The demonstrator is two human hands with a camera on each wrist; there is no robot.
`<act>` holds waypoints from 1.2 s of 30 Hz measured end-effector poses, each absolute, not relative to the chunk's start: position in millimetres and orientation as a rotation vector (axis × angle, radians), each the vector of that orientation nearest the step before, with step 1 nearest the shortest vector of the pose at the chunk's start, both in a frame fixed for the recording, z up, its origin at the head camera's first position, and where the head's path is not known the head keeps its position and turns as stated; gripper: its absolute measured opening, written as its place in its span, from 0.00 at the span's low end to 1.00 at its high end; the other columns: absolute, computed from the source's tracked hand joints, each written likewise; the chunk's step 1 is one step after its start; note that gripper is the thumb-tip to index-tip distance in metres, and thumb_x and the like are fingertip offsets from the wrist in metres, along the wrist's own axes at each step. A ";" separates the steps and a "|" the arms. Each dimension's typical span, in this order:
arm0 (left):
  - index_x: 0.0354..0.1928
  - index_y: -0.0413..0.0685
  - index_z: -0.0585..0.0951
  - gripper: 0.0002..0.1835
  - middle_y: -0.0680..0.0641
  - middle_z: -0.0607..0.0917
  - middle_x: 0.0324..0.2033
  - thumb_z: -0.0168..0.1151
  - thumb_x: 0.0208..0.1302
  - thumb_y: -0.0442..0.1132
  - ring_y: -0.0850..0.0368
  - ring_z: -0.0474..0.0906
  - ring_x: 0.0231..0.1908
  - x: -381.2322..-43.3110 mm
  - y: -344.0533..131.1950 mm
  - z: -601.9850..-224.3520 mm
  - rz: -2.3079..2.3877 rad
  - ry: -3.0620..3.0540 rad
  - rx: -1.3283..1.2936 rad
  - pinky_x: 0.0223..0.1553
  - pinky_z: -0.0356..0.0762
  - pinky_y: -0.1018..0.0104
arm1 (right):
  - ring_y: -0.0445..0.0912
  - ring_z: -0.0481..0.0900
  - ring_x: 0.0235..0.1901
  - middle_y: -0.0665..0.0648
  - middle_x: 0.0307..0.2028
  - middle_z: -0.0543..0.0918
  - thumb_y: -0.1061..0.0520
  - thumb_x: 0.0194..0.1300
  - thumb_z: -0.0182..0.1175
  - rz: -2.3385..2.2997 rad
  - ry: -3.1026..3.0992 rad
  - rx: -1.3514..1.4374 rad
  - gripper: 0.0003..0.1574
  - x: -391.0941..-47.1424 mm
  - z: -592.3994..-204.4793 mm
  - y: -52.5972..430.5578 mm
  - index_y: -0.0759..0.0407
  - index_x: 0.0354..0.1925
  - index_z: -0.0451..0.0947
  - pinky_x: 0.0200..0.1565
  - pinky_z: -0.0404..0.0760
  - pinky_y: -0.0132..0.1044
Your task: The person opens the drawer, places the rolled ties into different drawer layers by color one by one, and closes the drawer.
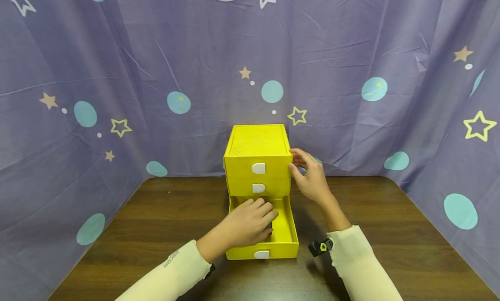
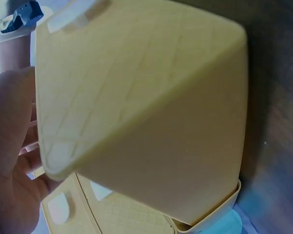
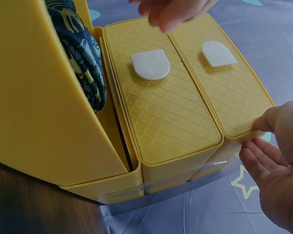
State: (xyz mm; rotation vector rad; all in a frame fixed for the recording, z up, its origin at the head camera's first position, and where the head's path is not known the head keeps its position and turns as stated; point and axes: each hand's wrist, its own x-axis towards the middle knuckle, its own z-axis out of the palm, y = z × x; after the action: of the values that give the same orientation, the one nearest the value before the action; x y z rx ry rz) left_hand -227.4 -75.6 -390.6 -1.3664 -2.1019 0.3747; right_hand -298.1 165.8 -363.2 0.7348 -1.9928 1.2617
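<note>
A yellow drawer cabinet (image 1: 258, 140) with white handles stands on the table, its bottom drawer (image 1: 279, 251) pulled out. My left hand (image 1: 250, 222) is over that drawer, fingers loosely bent, and hides much of its inside. Dark patterned fabric (image 3: 83, 58) lies bunched in the drawer; in the right wrist view the left hand (image 3: 178, 12) appears apart from it. With its thumb near the front edge and fingers along the side, my right hand (image 1: 310, 179) touches the cabinet's upper right corner.
The middle drawer (image 1: 238, 187) and top drawer (image 1: 238, 167) are closed. A brown wooden table (image 1: 175, 231) extends to both sides. Behind it hangs a purple curtain (image 1: 218, 44) with stars and blue spots, close to the cabinet's back.
</note>
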 end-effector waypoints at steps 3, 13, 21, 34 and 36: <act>0.53 0.52 0.81 0.17 0.53 0.81 0.45 0.65 0.69 0.52 0.56 0.76 0.42 -221.8 -76.3 -389.4 0.371 -2.022 -1.382 0.37 0.77 0.67 | 0.58 0.85 0.48 0.66 0.50 0.82 0.69 0.70 0.63 1.269 -1.990 0.733 0.24 -298.6 -363.1 165.2 0.66 0.63 0.76 0.54 0.86 0.52; 0.50 0.52 0.82 0.11 0.55 0.83 0.41 0.58 0.72 0.46 0.58 0.76 0.39 -206.5 -77.0 -394.6 0.339 -1.778 -1.516 0.35 0.75 0.69 | 0.65 0.84 0.46 0.75 0.48 0.81 0.76 0.67 0.60 1.247 -1.990 0.708 0.23 -292.4 -357.5 158.7 0.78 0.61 0.74 0.52 0.85 0.58; 0.48 0.54 0.83 0.16 0.55 0.80 0.40 0.43 0.76 0.41 0.59 0.74 0.38 -196.6 -77.2 -401.9 0.408 -1.626 -1.647 0.37 0.75 0.69 | 0.61 0.85 0.46 0.70 0.49 0.82 0.72 0.68 0.62 1.265 -1.974 0.713 0.24 -297.2 -361.8 161.8 0.71 0.62 0.76 0.52 0.86 0.54; 0.43 0.58 0.82 0.13 0.58 0.76 0.37 0.46 0.79 0.42 0.61 0.70 0.36 -190.8 -84.7 -416.2 0.530 -1.495 -1.723 0.35 0.69 0.71 | 0.55 0.85 0.47 0.64 0.49 0.83 0.69 0.70 0.62 1.247 -2.005 0.706 0.24 -300.7 -364.7 164.9 0.65 0.63 0.77 0.54 0.86 0.48; 0.41 0.58 0.82 0.13 0.57 0.76 0.37 0.47 0.78 0.42 0.61 0.70 0.37 -191.0 -86.3 -417.1 0.544 -1.484 -1.729 0.36 0.69 0.71 | 0.56 0.85 0.48 0.65 0.50 0.83 0.69 0.70 0.62 1.247 -2.004 0.706 0.24 -300.6 -364.5 165.0 0.65 0.63 0.77 0.54 0.86 0.48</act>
State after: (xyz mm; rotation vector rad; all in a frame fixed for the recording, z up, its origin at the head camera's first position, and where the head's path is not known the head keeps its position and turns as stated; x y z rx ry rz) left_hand -191.0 -86.3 -417.1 -1.7293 -1.4843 0.5444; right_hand -300.6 165.0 -364.5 0.7064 -2.0044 1.2468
